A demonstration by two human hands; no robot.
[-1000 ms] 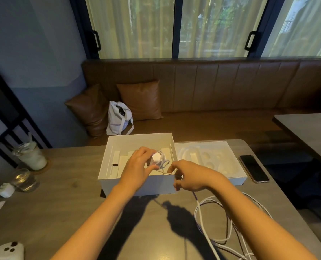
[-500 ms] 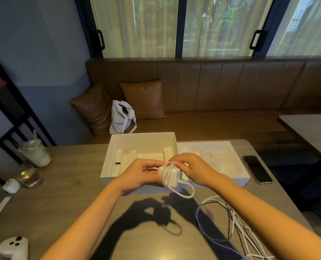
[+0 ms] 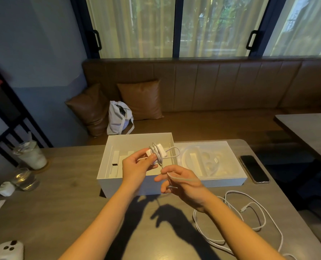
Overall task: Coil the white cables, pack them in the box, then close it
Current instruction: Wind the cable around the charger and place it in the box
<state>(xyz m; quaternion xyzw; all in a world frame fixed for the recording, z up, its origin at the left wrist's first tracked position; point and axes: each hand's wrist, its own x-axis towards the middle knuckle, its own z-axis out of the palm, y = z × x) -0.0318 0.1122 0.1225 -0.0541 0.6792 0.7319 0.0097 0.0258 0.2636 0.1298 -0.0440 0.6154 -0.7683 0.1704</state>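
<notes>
Left hand: raised over the open box, fingers closed on a small white charger block with white cable wound around it; thumb pressed on the near side of the bundle.
Right hand: just below and right of the left, thumb and forefinger pinching the cable strand that runs down from the bundle; other fingers loosely curled.
Wound cable: several turns around the block, one loop sticking out to the right above the box wall.
Loose cable: second white cable lying in slack loops on the desk, right of the right forearm; a plug end shows inside the loops.
Box: white, open, deep; sits on the desk right behind the hands; cardboard dividers visible inside.
Lid tray: white, shallow, touching the box on its right; holds a moulded insert with curved channels and small white parts.
Phone: dark screen up, flat on the desk just right of the lid tray.
Desk: grey-brown wood grain; shadows of both arms fall on it.
Far left: iced drink cup, a clear glass near it, a small white controller at the near corner.
Beyond the desk: brown bench with two cushions and a white tote bag.
</notes>
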